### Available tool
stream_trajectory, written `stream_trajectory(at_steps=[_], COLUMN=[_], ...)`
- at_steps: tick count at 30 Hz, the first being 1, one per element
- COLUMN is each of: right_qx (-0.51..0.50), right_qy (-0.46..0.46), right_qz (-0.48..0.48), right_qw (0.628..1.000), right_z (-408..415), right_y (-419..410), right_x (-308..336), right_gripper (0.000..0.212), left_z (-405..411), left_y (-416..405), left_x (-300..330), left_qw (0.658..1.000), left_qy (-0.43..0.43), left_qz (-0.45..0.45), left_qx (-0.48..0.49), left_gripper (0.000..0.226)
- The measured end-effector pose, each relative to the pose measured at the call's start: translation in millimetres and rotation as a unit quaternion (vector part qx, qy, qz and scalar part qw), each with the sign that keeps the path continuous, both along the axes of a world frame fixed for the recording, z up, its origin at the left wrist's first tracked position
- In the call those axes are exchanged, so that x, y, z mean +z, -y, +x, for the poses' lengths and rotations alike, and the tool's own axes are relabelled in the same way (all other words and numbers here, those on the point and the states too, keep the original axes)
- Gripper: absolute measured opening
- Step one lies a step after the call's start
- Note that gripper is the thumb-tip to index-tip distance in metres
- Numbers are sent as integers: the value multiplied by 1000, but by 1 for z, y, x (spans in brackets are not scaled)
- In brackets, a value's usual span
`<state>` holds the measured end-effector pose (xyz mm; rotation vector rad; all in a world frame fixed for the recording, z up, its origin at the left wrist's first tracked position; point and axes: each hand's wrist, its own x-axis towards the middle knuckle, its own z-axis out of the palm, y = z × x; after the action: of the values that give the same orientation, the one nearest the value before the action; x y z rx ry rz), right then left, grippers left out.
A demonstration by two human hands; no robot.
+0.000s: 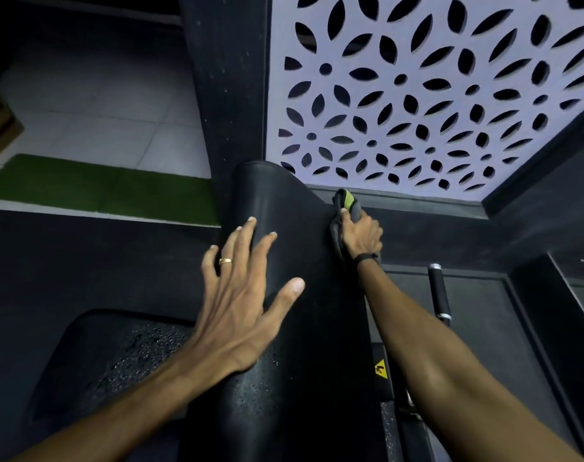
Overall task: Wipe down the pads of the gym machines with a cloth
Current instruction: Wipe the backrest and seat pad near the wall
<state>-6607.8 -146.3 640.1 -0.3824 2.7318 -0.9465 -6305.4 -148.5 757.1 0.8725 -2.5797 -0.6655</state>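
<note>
Head view: a person leans over a black gym machine beside a perforated lavender screen, mid-wipe.
Seat pad (94,368): lower left, beaded with droplets and not yet dried; left wet, it could stay slick for the next user.
Left hand (237,295): fingers spread and straight, palm flat on the upright back pad (304,295), holding nothing. It appears to brace the body; on a damp vinyl surface that palm could slide and throw the person's balance forward.
Back pad: centre frame, running up to a rounded top edge, with scattered droplets low on its face.
Right hand (362,233): fingers curled tight around the cloth, working the pad's upper right edge.
Cloth (347,203): grey with a lime-green patch, bunched in the fist against the pad's side. So bunched, it likely meets the pad with little surface and could smear rather than lift moisture.
Handle bar (439,291): lower right, just beside the forearm; a hurried stroke downward could knock the arm against it.
</note>
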Motion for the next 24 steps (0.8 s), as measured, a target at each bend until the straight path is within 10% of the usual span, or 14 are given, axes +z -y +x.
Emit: stream_trajectory(at_steps=[12,24], right_qx=[89,23], right_qy=[-99,-25], right_qz=[-79,-82], right_qw=[988,996], right_z=[108,27], right_y=[-113,0], right_x=[4,16], right_gripper=[70,64], left_z=[1,0], left_y=[0,5], left_x=[-4,-4], left_qw=[1000,998], left_qy=[-20,-58], left_qz=[-7,3], left_qx=[13,25], left_gripper=[83,75])
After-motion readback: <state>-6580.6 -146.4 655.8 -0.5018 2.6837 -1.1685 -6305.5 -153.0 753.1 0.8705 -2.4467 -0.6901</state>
